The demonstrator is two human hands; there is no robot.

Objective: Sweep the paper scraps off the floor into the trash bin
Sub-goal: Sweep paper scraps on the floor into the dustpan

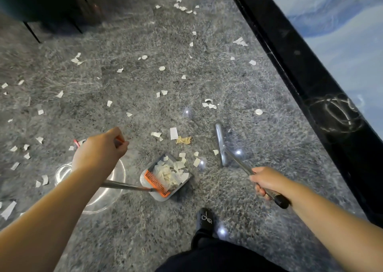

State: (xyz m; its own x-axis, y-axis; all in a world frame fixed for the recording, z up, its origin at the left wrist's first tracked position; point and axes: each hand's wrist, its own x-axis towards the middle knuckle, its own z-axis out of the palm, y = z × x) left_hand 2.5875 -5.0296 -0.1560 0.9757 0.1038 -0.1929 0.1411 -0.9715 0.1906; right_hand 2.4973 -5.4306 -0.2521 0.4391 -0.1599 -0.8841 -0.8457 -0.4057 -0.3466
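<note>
Grey speckled floor [145, 230] was littered with white paper scraps [174, 133], most lying ahead of both hands. Dustpan [165, 176] sat between the hands, holding a pile of scraps. Broom [222, 147] head rested on floor right of it. Left hand [99, 151] gripped the dustpan's handle; right hand [267, 181] clamped round the broom pole.

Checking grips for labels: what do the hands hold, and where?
Left hand grips the dustpan handle's top; right hand grips the broom handle near its black end.
</note>
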